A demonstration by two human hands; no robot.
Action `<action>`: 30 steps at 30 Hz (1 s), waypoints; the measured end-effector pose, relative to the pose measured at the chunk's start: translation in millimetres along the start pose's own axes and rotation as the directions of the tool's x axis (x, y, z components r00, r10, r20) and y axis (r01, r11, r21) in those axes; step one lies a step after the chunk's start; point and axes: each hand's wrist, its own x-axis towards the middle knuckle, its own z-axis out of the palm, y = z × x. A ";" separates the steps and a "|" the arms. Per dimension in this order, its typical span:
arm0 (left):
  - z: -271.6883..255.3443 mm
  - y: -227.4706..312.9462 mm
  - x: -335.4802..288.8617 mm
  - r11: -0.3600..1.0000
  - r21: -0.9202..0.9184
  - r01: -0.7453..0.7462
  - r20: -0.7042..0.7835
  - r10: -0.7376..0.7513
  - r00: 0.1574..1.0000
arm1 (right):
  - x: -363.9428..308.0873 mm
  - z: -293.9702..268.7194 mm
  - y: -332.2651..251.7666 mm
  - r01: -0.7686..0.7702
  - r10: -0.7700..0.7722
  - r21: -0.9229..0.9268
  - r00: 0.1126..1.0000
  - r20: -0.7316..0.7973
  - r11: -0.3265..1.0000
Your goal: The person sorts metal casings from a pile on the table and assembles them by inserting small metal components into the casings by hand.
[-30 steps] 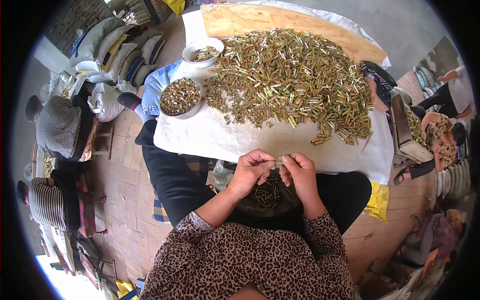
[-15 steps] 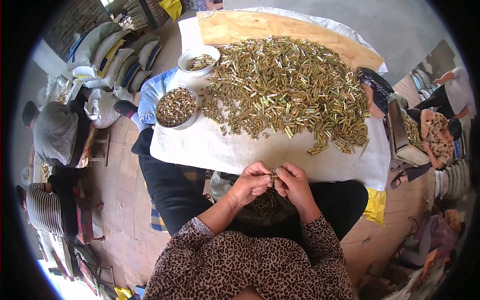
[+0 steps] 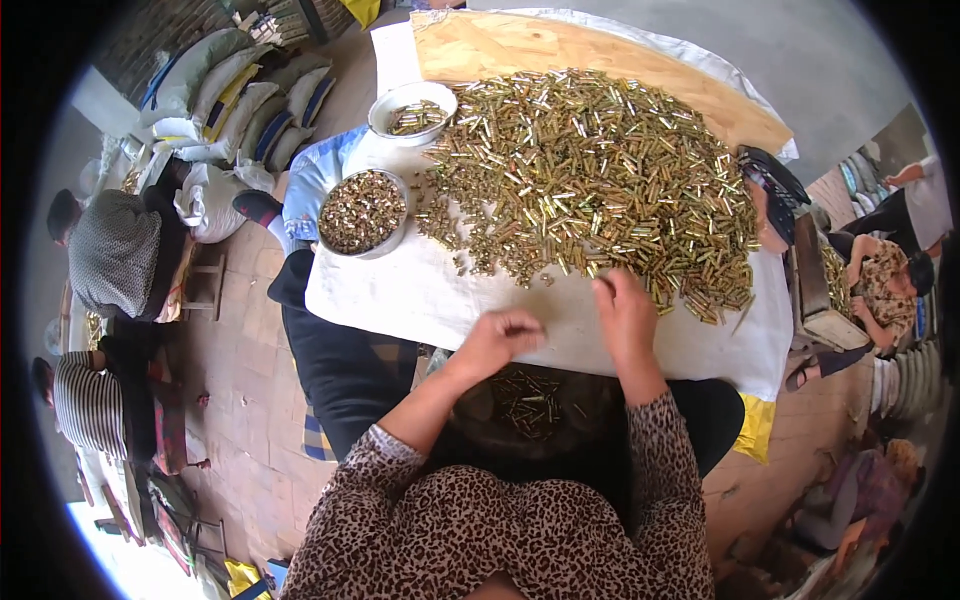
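A wide heap of small brass-coloured metal tubes (image 3: 610,180) covers much of the white cloth (image 3: 420,290) in front of me. My right hand (image 3: 628,315) reaches to the heap's near edge, thumb and fingers bent together among the tubes; whatever the fingertips grip is hidden. Lower and to the left, my left hand (image 3: 498,342) hovers over the cloth's near edge, its fingers curled and smeared by motion. Between my knees, a dark container (image 3: 475,410) holds more loose tubes. Short brass-coloured pieces (image 3: 440,215) lie scattered at the heap's left side.
Left of the heap stand a bowl (image 3: 390,240) filled with small metal pieces and a white bowl (image 3: 376,118) holding some tubes. A wooden board (image 3: 600,50) borders the far side. Stacked sacks (image 3: 215,90) lie far left. Other people sit working on both sides.
My hands were together over my lap, pinching a small piece. Now they are apart: the right has moved forward to the heap, the left slightly forward, and the container below shows more fully.
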 end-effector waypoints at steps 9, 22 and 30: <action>-6.9 -5.4 52.4 0.412 0.911 -0.027 -0.146 0.382 0.912 | 18.3 29.4 22.2 0.048 -0.003 -0.344 0.992 0.129 0.938; 7.4 2.5 33.5 0.971 -0.162 -0.173 -0.385 0.099 0.918 | -33.6 -2.9 15.6 -0.356 0.191 0.687 0.932 0.307 0.633; 45.0 39.1 -24.6 0.688 -0.713 0.135 -0.020 -0.213 0.977 | -66.9 -42.7 -35.9 -0.535 0.268 0.732 0.845 0.463 0.422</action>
